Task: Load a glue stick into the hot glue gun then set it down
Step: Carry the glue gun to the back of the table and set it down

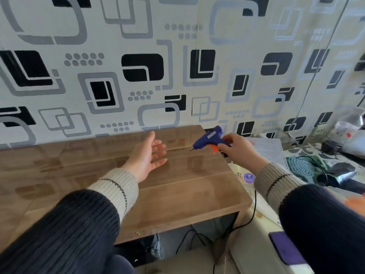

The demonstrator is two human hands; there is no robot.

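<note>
1. Glue gun (209, 139) gripped by handle in right hand (240, 150), above wooden table's (177, 194) right edge.
2. Left hand (147, 155) spread, empty.
3. Probably light, rigid plastic; best held by handle, away from nozzle.
4. Glue stick not visible.

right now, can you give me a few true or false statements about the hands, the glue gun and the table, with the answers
1. The right hand holds the blue glue gun. True.
2. The glue gun's nozzle points toward the person's right. False: it points left, toward the open left hand.
3. The left hand grips a glue stick. False: it is open and empty, palm turned toward the gun.
4. The glue gun has an orange trigger. True.
5. The glue gun lies flat on the wooden table. False: it is held up in the air near the table's far right corner.
</note>
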